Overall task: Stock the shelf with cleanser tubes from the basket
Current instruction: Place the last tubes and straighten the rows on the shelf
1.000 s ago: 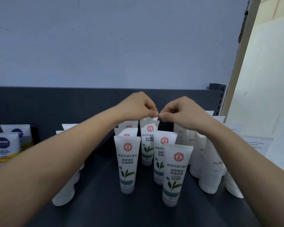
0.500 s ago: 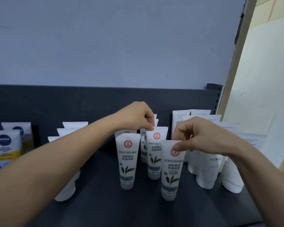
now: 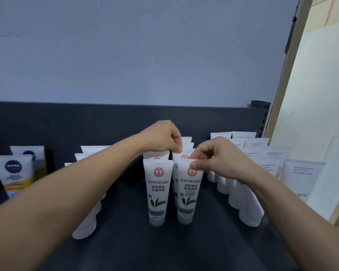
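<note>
White green-tea cleanser tubes stand in two files in the middle of the dark shelf (image 3: pixel 125 241). The front-left tube (image 3: pixel 158 192) serves as the marker here. It stands free on its cap with its long axis vertical and its flat crimped end up. Its printed face (red seal, green leaf) is turned toward the camera.

Just right of it, across a thin gap, stands the front-right tube (image 3: pixel 189 194) in the same pose: cap down on the shelf, crimp up, label forward. The right hand (image 3: pixel 221 155) pinches this tube's crimped top edge, with the thumb on the near face and the curled fingers behind it.

The left hand (image 3: pixel 162 136) hangs above and behind the front-left tube with its fingers curled downward. Its thumb and forefinger nip the top edge of a rear tube (image 3: pixel 184 157) in the file behind the front-right one. Which tube of that file it is cannot be told for certain. More of the same tubes line up behind the front-left tube, all upright, with only their tops showing.

Left of the front-left tube, plain white tubes (image 3: pixel 86 225) stand cap down, partly hidden by the left forearm. Farther left are two Nivea tubes (image 3: pixel 13 173). Right of it, past the held tube, is a block of white tubes with grey lettering (image 3: pixel 250 214), also cap down. Behind everything rise the shelf's dark back panel (image 3: pixel 67 124) and a pale wall (image 3: pixel 145 55).
</note>
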